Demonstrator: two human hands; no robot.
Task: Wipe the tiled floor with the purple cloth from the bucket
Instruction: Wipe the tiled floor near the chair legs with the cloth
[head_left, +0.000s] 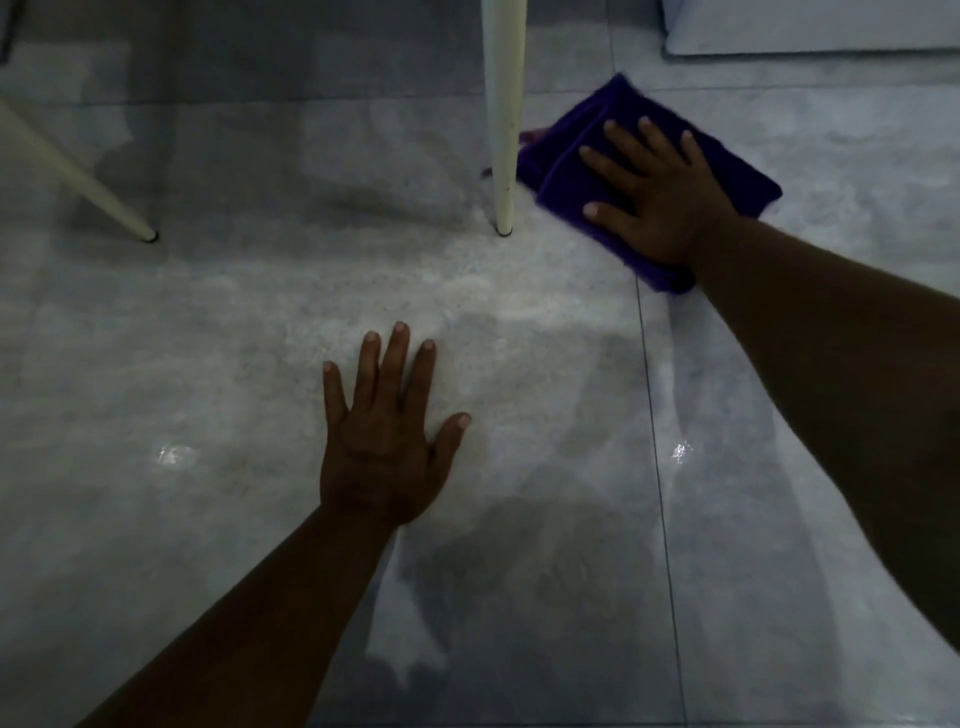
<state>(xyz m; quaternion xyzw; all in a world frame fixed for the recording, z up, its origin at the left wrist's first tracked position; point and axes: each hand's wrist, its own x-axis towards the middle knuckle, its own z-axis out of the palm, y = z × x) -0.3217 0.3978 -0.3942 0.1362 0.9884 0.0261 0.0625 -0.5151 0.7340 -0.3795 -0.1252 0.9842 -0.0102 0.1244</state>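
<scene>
The purple cloth (597, 122) lies folded on the grey tiled floor (208, 364), up at the right, just past a cream furniture leg. My right hand (652, 197) presses flat on top of the cloth with its fingers spread. My left hand (387, 431) rests flat on the bare tile at the centre, fingers apart, holding nothing. No bucket is in view.
A cream furniture leg (504, 130) stands right beside the cloth's left edge. Another slanted cream leg (78, 179) touches the floor at the left. A pale object (810, 26) sits at the top right. A grout line (657, 467) runs down the floor, which shows wet glints.
</scene>
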